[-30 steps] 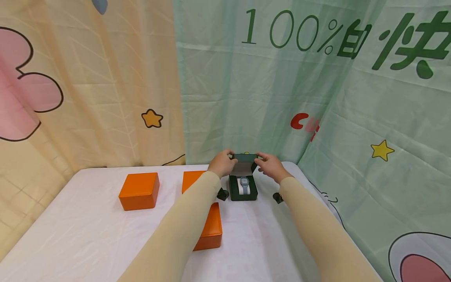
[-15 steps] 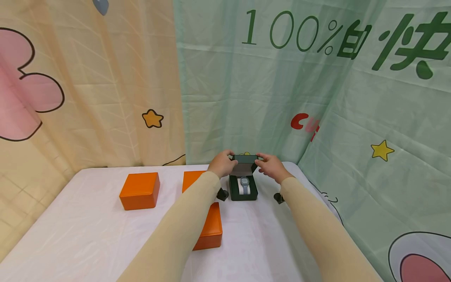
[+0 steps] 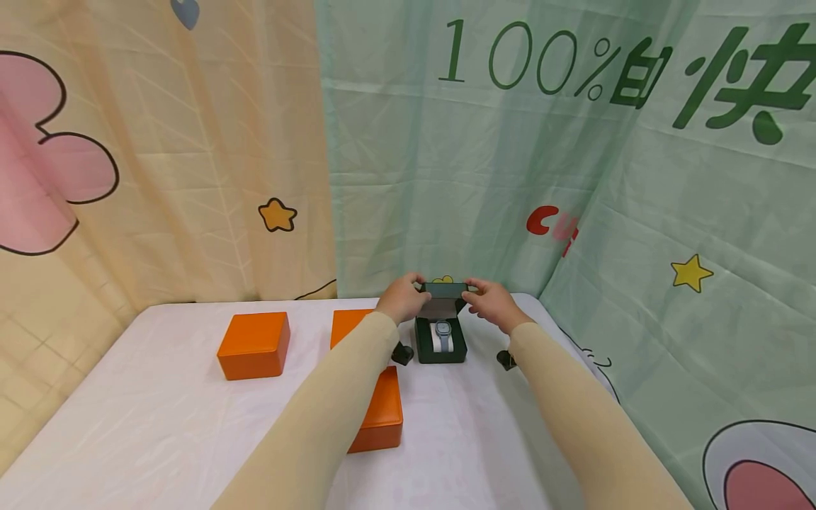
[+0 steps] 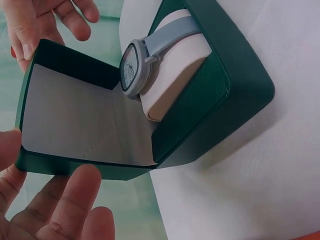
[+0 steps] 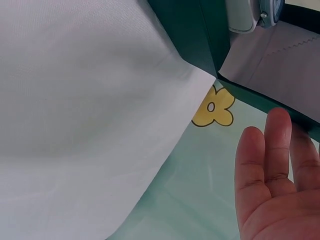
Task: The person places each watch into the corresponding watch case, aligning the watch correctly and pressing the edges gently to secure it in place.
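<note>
Green watch box (image 3: 440, 338) sits on the white table (image 3: 159, 418) at about 1 o'clock from you, near the back edge by the curtain. Lid (image 3: 444, 290) is up, hinged at the far side, tilted toward you. Inside, a grey watch (image 4: 137, 67) is wrapped on a pale cushion (image 4: 175, 70).

Your left hand (image 3: 401, 296) pinches the lid's left top corner: in the left wrist view thumb and fingers (image 4: 70, 200) wrap the lid edge. Your right hand (image 3: 487, 301) is at the lid's right top corner; the grip there reads as a light pinch from the head view, but the right wrist view shows the fingers (image 5: 277, 145) fairly straight against the lid's back, so more a press than a clamp.

Step in hand, as I judge it: lid handling, half-open, both hands on it. Can't tell from this alone whether it's opening or closing. Next move needs both hands to swing the lid evenly about the hinge, base kept flat on the table, fingers clear of the rim.

Three orange boxes lie at 9 to 11 o'clock: one alone (image 3: 253, 345), one behind your left forearm (image 3: 347, 326), one nearer (image 3: 382, 414).
</note>
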### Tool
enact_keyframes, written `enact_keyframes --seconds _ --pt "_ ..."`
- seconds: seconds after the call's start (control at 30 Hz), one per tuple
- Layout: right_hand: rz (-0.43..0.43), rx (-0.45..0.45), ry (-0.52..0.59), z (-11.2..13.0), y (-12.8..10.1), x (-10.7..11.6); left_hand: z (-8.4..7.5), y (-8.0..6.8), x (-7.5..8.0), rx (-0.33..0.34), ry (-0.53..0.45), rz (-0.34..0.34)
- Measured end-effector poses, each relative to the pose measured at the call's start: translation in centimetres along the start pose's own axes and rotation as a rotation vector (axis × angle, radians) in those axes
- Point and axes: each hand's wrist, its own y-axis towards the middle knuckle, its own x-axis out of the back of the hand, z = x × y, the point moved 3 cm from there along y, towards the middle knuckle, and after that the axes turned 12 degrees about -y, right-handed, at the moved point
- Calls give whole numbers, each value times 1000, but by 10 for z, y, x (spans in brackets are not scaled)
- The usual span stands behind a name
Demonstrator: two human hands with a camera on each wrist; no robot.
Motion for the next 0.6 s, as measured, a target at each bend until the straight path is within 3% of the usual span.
enact_keyframes --seconds 0.6 --pt "45 14 28 0 -1 0 -1 -3 -1 35 -14 8"
